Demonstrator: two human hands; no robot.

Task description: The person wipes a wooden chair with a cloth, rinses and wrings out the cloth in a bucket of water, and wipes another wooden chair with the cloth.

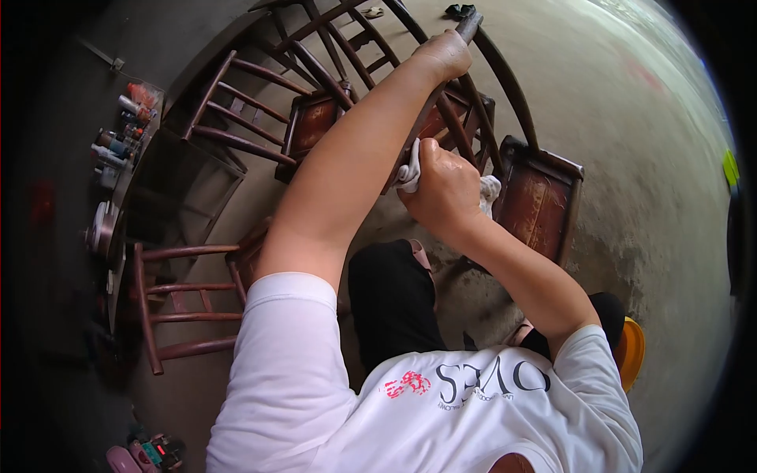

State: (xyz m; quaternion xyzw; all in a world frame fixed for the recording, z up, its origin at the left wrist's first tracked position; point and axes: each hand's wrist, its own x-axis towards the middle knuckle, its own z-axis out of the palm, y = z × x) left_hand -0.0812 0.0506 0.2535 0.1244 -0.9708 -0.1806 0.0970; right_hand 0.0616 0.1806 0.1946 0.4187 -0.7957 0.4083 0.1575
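Note:
My left hand (446, 55) is closed around the top end of a dark wooden chair post (471, 27), arm stretched far forward. Nearer my body, my right hand (445, 183) is closed on a bunched white cloth (409, 169). The cloth lies against a dark wooden bar of the chair, and another end of it hangs out beside the wrist. My left forearm covers part of the chair frame. Just right of my right hand is a worn red-brown wooden seat (538, 201), its varnish scuffed.
Several wooden chairs surround me: one (236, 118) tipped over at upper left, another (193, 318) at left. A table edge with bottles (114, 146) and a pot (102, 227) stands further left. A yellow basin (632, 355) sits at lower right on the concrete floor (623, 134).

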